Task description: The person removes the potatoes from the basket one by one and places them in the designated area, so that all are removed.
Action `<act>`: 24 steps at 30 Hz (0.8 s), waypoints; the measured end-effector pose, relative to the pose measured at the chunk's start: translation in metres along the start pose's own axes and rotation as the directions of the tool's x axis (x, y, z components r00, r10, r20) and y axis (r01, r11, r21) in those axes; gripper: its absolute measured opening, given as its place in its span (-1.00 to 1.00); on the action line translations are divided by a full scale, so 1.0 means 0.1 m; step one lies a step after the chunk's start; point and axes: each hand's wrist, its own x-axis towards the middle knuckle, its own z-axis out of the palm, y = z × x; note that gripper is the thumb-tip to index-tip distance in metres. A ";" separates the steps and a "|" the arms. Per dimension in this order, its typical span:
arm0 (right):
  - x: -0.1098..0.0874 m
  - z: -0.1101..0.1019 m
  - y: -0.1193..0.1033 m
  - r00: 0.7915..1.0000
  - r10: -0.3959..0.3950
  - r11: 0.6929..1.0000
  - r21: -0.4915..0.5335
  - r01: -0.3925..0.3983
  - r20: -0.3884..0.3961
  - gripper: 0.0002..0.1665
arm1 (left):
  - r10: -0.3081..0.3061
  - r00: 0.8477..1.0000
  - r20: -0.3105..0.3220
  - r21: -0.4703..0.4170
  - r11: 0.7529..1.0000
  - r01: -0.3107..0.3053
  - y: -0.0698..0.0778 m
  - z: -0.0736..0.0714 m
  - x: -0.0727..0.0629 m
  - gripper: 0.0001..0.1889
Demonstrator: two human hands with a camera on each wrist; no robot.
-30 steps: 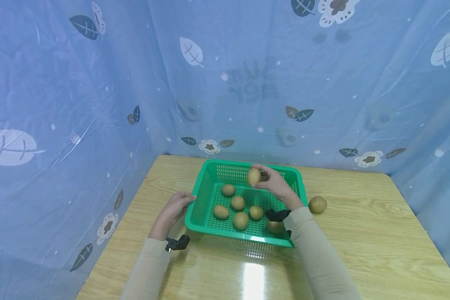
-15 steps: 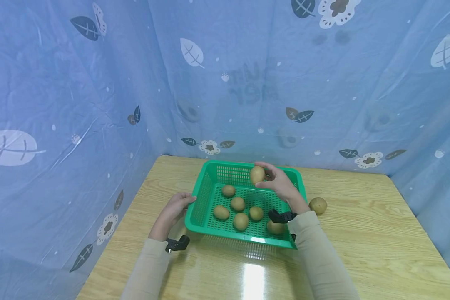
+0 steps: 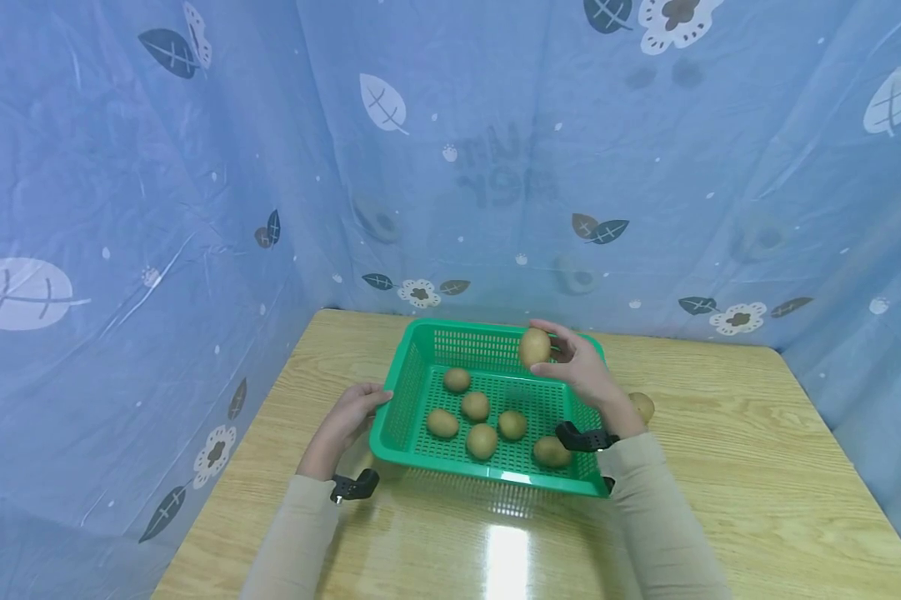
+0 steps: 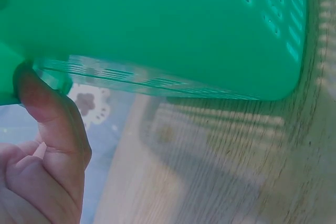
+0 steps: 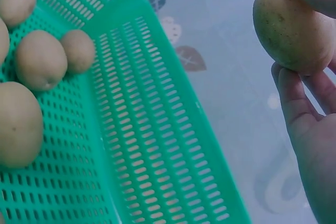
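Observation:
A green slotted plastic basket (image 3: 396,367) stands on the wooden table with several potatoes (image 3: 482,442) on its floor. My left hand (image 3: 351,417) grips its left rim; in the left wrist view the fingers (image 4: 47,114) bend over the edge of the basket (image 4: 157,35). Above the basket's back right part, my right hand (image 3: 581,367) holds one potato (image 3: 535,349) between thumb and fingers. In the right wrist view that potato (image 5: 291,27) shows small dark specks, and the basket's slotted wall (image 5: 152,119) lies to its left.
Another potato (image 3: 643,407) lies on the table right of the basket, partly hidden behind my right wrist. The wooden table (image 3: 758,467) extends to the right and front. A blue patterned curtain (image 3: 450,208) hangs behind the table and along its left side.
My right hand has moved to the right with the potato, still over the basket's back part. Its wrist now covers part of the potato outside. My left hand and the basket have stayed put.

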 end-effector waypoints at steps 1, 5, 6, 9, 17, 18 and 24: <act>-0.02 -0.02 -0.01 1.000 -0.003 1.000 -0.007 0.003 -0.002 -0.16 | 0.004 1.000 0.002 0.005 1.000 -0.004 0.00 0.00 0.00 -0.62; -0.12 -0.11 -0.09 1.000 -0.005 0.999 -0.049 0.004 -0.010 -0.15 | 0.012 1.000 0.014 0.002 1.000 -0.012 0.03 0.00 -0.03 -0.61; -0.14 -0.14 -0.10 1.000 -0.010 0.998 -0.059 0.010 -0.008 -0.15 | 0.015 1.000 0.015 0.003 1.000 -0.016 0.03 0.00 -0.03 -0.61; -0.22 -0.23 -0.14 0.999 -0.045 0.994 -0.097 0.043 -0.015 -0.17 | 0.017 1.000 0.012 0.008 1.000 -0.017 0.02 0.00 -0.04 -0.62; -0.47 -0.47 -0.20 0.994 -0.087 0.992 -0.100 0.080 -0.065 -0.21 | 0.017 1.000 0.002 0.018 1.000 -0.017 -0.02 -0.01 -0.01 -0.63; -0.49 -0.50 -0.20 0.994 -0.084 0.992 -0.103 0.077 -0.072 -0.21 | 0.015 1.000 0.001 0.016 1.000 -0.015 -0.02 -0.01 -0.01 -0.63; -0.68 -0.67 -0.20 0.986 -0.064 0.980 -0.196 0.032 -0.155 -0.21 | 0.016 1.000 0.007 0.015 1.000 -0.017 -0.02 -0.01 0.00 -0.63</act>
